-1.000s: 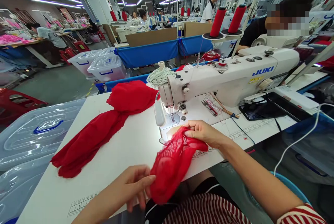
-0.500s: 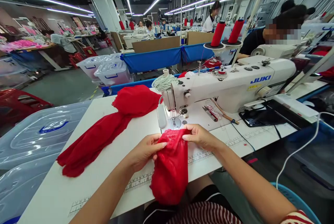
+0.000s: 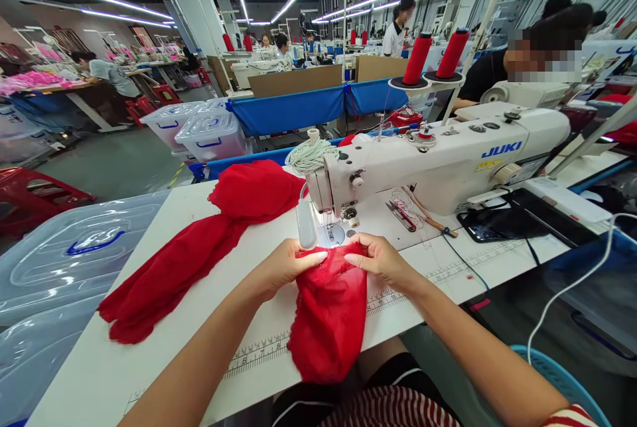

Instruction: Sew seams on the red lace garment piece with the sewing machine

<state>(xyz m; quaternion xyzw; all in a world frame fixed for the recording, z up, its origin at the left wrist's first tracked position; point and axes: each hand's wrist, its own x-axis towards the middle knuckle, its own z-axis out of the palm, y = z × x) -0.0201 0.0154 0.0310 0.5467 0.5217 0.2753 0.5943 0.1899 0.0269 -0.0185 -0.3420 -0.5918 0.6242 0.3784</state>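
A thin red lace fabric piece hangs from both hands over the table's front edge. My left hand pinches its upper left corner, thumb on top. At the upper right, my right hand grips the same piece between thumb and fingers. The fabric's top edge lies just in front of the needle plate of a white JUKI sewing machine. To the left, more red fabric lies bunched in a long strip on the white table.
Thread snips and a wooden-handled tool lie under the machine arm, a black phone beside them. Red thread cones stand behind. Clear plastic bins flank the table's left. A co-worker sits beyond the machine.
My left hand has moved up to the fabric's top left edge, its thumb now lying across the top. The fabric is spread wider between my hands.
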